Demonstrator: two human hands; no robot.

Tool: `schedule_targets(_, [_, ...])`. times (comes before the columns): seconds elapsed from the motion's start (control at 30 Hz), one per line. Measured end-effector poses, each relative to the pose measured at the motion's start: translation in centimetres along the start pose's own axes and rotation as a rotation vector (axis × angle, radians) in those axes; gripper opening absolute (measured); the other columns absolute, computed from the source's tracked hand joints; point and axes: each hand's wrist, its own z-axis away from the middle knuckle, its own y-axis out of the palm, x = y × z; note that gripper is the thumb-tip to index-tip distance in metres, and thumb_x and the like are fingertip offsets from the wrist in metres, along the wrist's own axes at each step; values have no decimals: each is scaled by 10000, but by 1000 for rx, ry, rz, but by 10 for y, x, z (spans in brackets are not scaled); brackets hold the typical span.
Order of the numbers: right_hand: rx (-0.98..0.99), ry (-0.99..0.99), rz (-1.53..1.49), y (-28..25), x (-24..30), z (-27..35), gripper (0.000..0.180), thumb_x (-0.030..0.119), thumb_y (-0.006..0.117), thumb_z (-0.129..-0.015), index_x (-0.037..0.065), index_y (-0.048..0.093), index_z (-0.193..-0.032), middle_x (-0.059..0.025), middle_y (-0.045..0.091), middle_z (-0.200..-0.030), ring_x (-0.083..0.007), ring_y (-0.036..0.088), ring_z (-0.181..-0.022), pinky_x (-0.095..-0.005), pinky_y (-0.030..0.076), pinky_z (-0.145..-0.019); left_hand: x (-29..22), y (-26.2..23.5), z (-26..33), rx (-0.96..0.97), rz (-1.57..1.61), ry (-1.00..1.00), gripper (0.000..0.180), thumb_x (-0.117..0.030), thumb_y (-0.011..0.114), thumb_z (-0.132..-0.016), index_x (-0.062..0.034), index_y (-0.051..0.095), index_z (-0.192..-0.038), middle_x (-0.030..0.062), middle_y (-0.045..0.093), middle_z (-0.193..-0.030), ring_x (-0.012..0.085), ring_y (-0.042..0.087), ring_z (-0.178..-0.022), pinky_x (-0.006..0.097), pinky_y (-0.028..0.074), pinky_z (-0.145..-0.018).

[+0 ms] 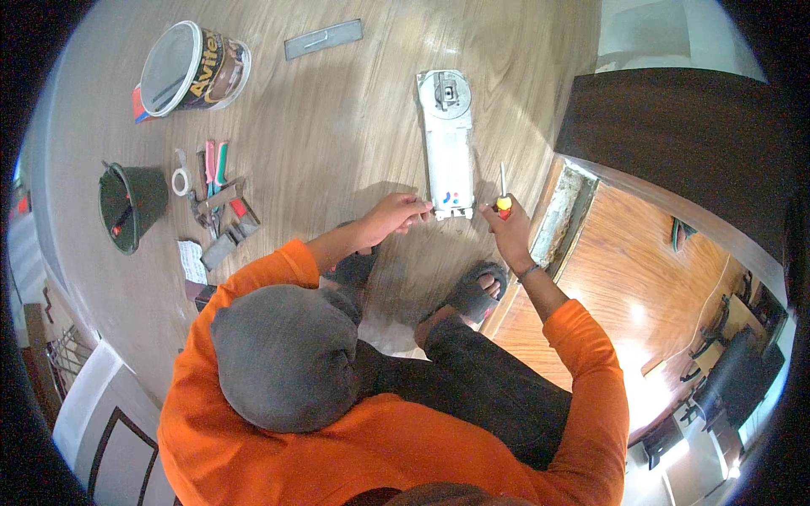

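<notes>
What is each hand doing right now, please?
Left hand: fingers closed on the near end of the white unit.
Right hand: closed around a screwdriver.

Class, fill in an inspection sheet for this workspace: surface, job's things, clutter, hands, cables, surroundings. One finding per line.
Surface: wood-look floor, glossy.
Job's things: long white device lying flat, round metal fitting at its far end; screwdriver with yellow-and-red handle.
Clutter: tin on its side, dark bucket, tape roll, pile of hand tools, grey metal plate.
Hands: left hand touches the device's near end; right hand grips the screwdriver, shaft pointing away.
Cables: nothing seen.
Surroundings: dark wooden panel at right, worn strip along its foot; the person squats in sandals.
</notes>
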Motion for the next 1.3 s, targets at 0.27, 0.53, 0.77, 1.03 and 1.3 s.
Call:
schedule_targets(0.27, [290,-352,8,22,52,33,353,333,739,-829,59,644,-1032,-147,693,-862,-297,686,-762,-401,532,-689,5,25,-1,101,399,-75,356,-383,480,-1019,-45,581,-976,16,503,-721,79,407,-556,245,360,-524])
schedule_targets(0.53, [421,-524,98,6,77,68,375,307,694,-867,44,617,-1122,-195,656,-963,-364,643,-914,-422,499,-784,12,19,16,165,355,-314,265,-304,428,-1041,-96,513,-899,-43,412,-656,43,344,-484,211,276,-439])
schedule_targets(0.77, [142,-327,335,-114,-20,70,404,127,573,-930,73,506,-1324,-233,632,-1006,-379,641,-873,-426,514,-780,13,0,25,85,-82,-318,381,-351,569,-970,-173,378,-691,-93,290,-563,24,251,-435,231,163,-380])
schedule_targets(1.03, [-290,-128,734,-198,-98,40,346,252,555,-928,170,560,-1265,-222,663,-998,-420,652,-833,-521,541,-730,59,-52,48,-25,-836,-56,509,-499,596,-902,-151,414,-579,-40,368,-496,102,334,-389,306,257,-366])
schedule_targets(1.3, [-298,52,771,-190,-100,56,351,270,549,-918,166,588,-1251,-199,674,-954,-407,664,-825,-509,551,-739,41,-35,61,-131,-869,-236,536,-495,562,-913,-49,530,-617,3,434,-514,148,438,-426,337,342,-403])
